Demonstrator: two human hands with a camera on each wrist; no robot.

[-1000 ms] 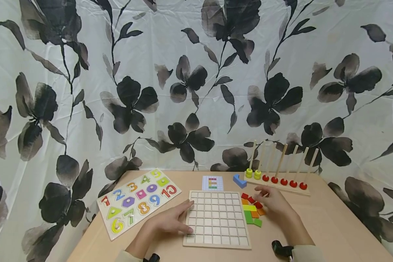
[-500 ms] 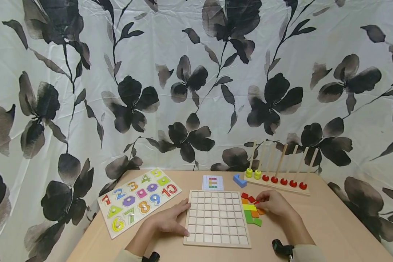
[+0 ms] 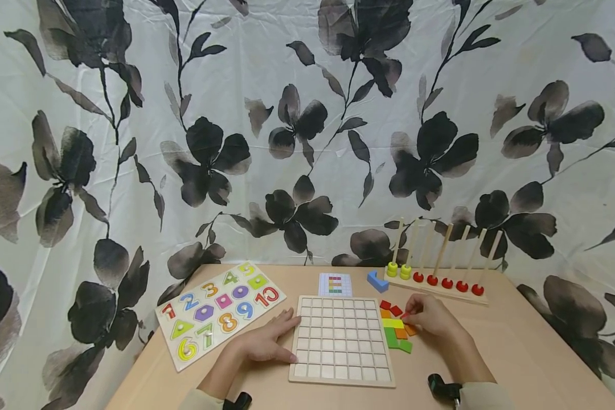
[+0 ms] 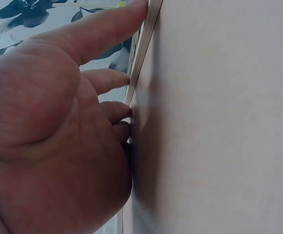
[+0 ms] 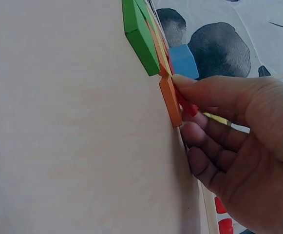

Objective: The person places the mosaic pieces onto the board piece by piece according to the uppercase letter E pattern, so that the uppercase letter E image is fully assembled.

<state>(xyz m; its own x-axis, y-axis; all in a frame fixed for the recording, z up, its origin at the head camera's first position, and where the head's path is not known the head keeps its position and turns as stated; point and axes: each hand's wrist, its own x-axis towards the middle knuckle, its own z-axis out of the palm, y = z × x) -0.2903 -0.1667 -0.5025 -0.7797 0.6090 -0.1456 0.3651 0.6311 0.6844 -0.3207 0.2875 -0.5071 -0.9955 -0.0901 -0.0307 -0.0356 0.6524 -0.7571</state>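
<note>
A pale wooden grid board (image 3: 341, 340) lies flat in the middle of the table in the head view. At its left edge rests my left hand (image 3: 266, 340), fingers fairly straight, with thumb and fingertips against the rim; the left wrist view shows the board's side (image 4: 143, 53) at those fingertips. Right of the board, my right hand (image 3: 433, 316) pinches a red square tile (image 5: 186, 103) between thumb and fingers. Just below those fingertips lies an orange tile (image 5: 170, 100). Several more tiles lie there: red (image 3: 385, 304), yellow (image 3: 392, 323) and green (image 3: 391, 337).
Behind the board lies a printed pattern card (image 3: 335, 285), with a blue angled block (image 3: 377, 282) to its right. A peg rack (image 3: 441, 288) with red and yellow beads stands at the back right. A number puzzle (image 3: 220, 313) lies at the left.
My right hand has come down onto the tile pile and now pinches a red tile, lifted and tilted at its fingertips. The left hand stays at the board's edge, its fingers drawn back slightly.
</note>
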